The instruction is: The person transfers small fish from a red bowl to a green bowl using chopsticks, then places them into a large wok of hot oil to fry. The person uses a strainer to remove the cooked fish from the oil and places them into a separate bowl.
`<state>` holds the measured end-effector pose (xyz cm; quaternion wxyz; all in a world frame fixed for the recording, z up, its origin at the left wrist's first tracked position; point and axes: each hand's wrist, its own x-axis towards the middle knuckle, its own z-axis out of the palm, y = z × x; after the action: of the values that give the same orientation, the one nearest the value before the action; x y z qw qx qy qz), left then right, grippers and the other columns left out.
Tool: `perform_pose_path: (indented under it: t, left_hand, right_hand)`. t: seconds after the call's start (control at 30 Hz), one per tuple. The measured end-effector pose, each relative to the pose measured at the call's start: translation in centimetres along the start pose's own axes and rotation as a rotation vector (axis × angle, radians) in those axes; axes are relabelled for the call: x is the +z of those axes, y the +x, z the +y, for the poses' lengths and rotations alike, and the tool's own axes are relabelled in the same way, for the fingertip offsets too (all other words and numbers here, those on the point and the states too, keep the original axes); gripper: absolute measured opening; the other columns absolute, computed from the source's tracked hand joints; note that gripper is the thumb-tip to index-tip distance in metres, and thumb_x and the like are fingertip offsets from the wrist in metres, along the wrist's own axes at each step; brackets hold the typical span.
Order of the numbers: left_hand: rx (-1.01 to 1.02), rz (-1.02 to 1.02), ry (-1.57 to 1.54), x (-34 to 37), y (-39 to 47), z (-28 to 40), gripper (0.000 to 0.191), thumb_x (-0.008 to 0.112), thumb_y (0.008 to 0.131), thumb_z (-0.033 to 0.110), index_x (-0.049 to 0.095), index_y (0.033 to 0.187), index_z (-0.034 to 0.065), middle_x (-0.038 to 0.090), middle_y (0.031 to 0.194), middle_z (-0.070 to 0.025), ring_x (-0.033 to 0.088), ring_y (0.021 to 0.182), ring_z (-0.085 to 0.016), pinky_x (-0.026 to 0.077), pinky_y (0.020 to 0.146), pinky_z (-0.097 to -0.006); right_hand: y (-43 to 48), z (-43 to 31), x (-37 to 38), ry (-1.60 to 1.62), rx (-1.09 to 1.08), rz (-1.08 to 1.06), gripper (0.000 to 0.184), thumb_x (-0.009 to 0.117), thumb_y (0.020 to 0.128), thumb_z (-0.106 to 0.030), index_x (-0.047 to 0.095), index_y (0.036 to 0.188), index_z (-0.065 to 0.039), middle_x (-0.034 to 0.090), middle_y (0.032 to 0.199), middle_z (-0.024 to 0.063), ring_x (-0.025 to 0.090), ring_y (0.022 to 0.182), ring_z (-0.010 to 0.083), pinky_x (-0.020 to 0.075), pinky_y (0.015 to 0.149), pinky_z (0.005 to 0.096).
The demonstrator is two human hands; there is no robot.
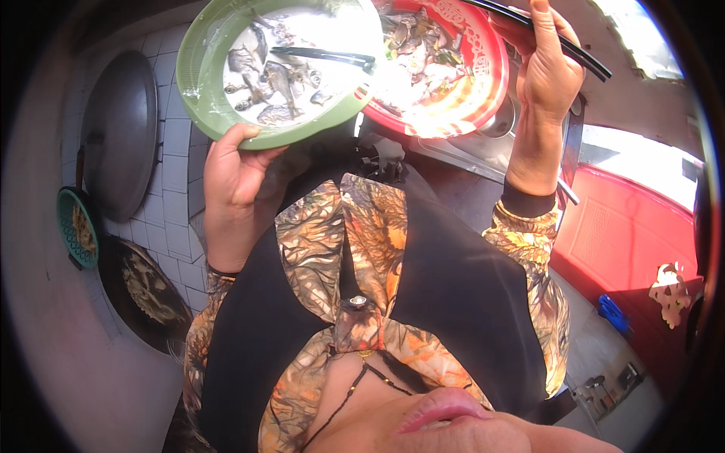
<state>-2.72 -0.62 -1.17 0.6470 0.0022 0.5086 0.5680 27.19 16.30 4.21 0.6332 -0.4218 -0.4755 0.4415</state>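
Observation:
My left hand (238, 170) grips the near rim of a green plastic basin (201, 96), thumb over the edge. Inside lie several small fish (280, 82) in white powder that looks like flour, with a dark utensil (323, 55) across them; glare whitens part of it. Up at the top right, my right hand (546, 68) holds black chopsticks (586, 56). Between my hands, a red patterned basin (493, 73) holds more small fish (422, 51), partly beneath the green basin's edge.
A large round metal lid (120, 136) stands against white tiles at left. Below it are a green colander (79, 226) with fried-looking food and a dark wok (144, 294). A metal ladle (501, 122) lies beside the red basin. A red panel (617, 226) stands at right.

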Motion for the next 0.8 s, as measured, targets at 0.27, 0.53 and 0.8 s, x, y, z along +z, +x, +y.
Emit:
perform_pose_path:
  t: [0.27, 0.53, 0.8]
  left_hand:
    - [0.026, 0.030, -0.057, -2.1, 0.5, 0.8, 0.050, 0.047, 0.079, -0.006, 0.034, 0.127, -0.0081, 0.051, 0.119, -0.0224, 0.058, 0.101, -0.038, 0.057, 0.082, -0.0455]
    - [0.065, 0.029, -0.060, -1.9, 0.4, 1.2, 0.054, 0.045, 0.079, -0.007, 0.029, 0.131, -0.0072, 0.046, 0.126, -0.0229, 0.054, 0.108, -0.040, 0.053, 0.088, -0.0507]
    - [0.039, 0.010, -0.053, -1.4, 0.3, 0.8, 0.053, 0.046, 0.080, -0.006, 0.031, 0.130, -0.0073, 0.047, 0.125, -0.0228, 0.055, 0.107, -0.039, 0.054, 0.087, -0.0489]
  right_hand:
    - [-4.6, 11.0, -9.2, -0.415, 0.334, -0.097, 0.028, 0.071, 0.079, -0.012, 0.065, 0.103, 0.001, 0.067, 0.092, 0.0113, 0.064, 0.068, 0.0154, 0.0550, 0.057, 0.0254]
    - [-6.9, 14.0, -7.8, -0.225, 0.520, 0.150, 0.035, 0.072, 0.079, -0.013, 0.059, 0.109, 0.002, 0.064, 0.095, 0.0154, 0.066, 0.061, 0.0227, 0.0570, 0.054, 0.0288]
    - [-6.4, 12.4, -6.1, -0.198, 0.613, 0.042, 0.025, 0.069, 0.081, -0.012, 0.063, 0.097, 0.007, 0.065, 0.088, 0.0143, 0.065, 0.061, 0.0207, 0.0586, 0.054, 0.0279]
